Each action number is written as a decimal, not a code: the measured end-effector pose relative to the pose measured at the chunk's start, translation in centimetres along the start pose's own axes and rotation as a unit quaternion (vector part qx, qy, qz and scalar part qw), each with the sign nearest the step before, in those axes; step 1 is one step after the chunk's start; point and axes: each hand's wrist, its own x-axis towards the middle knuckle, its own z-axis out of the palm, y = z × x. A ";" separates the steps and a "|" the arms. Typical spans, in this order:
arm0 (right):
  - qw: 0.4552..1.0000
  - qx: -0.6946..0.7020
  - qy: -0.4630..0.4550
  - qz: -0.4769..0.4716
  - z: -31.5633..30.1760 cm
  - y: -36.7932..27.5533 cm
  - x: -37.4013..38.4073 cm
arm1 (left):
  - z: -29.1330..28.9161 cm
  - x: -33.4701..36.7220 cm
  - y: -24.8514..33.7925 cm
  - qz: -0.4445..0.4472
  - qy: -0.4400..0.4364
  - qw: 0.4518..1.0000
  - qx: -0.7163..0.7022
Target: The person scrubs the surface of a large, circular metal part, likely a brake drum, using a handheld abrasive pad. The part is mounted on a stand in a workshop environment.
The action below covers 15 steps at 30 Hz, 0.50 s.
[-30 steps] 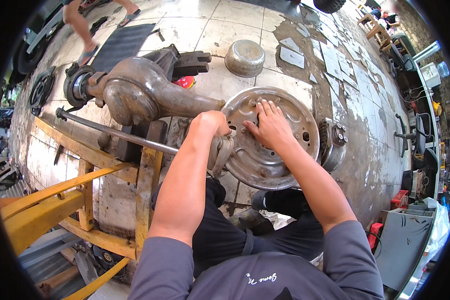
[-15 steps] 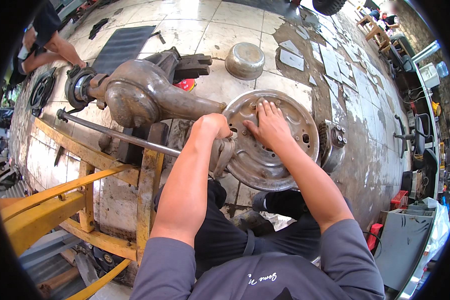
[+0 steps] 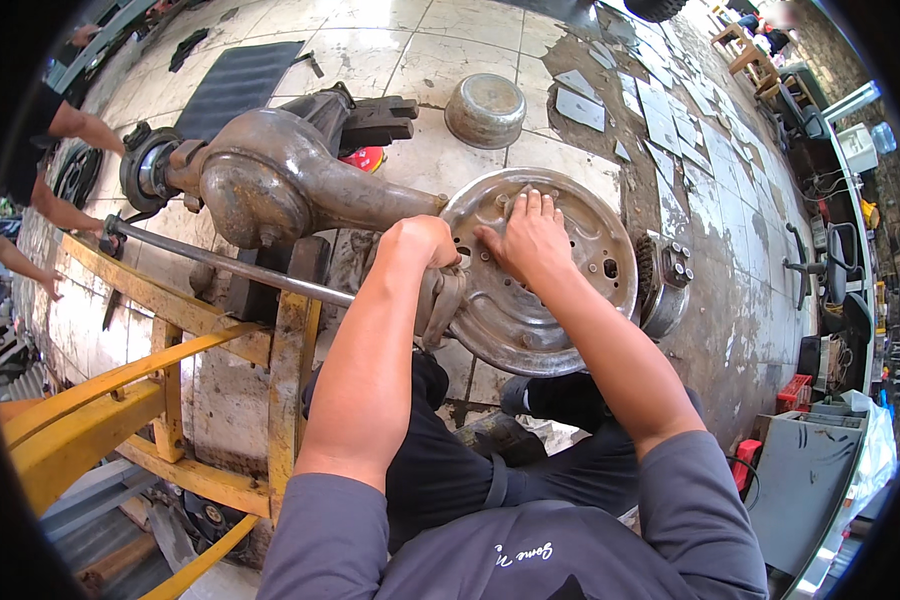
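Observation:
A round metal brake backing plate [image 3: 520, 310], worn and brownish with several holes, stands tilted in front of me at the end of an axle housing [image 3: 270, 180]. My right hand [image 3: 532, 235] lies on the upper part of its face, fingers stretched out and thumb spread. At the plate's left edge, my left hand [image 3: 422, 242] is closed with the fingers curled down; what they grip is hidden. Just below that hand hangs a brown, fold-like piece [image 3: 444, 308] whose kind I cannot make out. A long steel shaft [image 3: 235, 268] runs from the left toward my left forearm.
A yellow metal frame [image 3: 90, 430] stands at the left. Beyond the axle are a round metal bowl [image 3: 485, 110] and a dark mat [image 3: 238, 88]. A hub-like part with studs [image 3: 668, 290] sits right of the plate. Another person's arms [image 3: 75, 205] reach in at far left.
The view has shifted slightly. My hands stay in nearly the same places on and beside the plate. At far left, another person's arms now reach to the axle's end and the shaft's end.

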 end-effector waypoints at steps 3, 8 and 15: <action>0.999 0.003 0.037 0.002 0.8 0.5 0.1 | 0.0 0.5 0.4 -0.005 0.005 1.000 -0.006; 0.999 0.023 0.012 -0.043 0.7 0.9 -0.6 | 1.5 2.4 -1.8 0.076 0.053 0.996 0.018; 0.996 0.059 0.042 -0.057 2.1 2.2 -0.6 | 0.6 1.1 -0.6 0.038 0.035 0.999 -0.002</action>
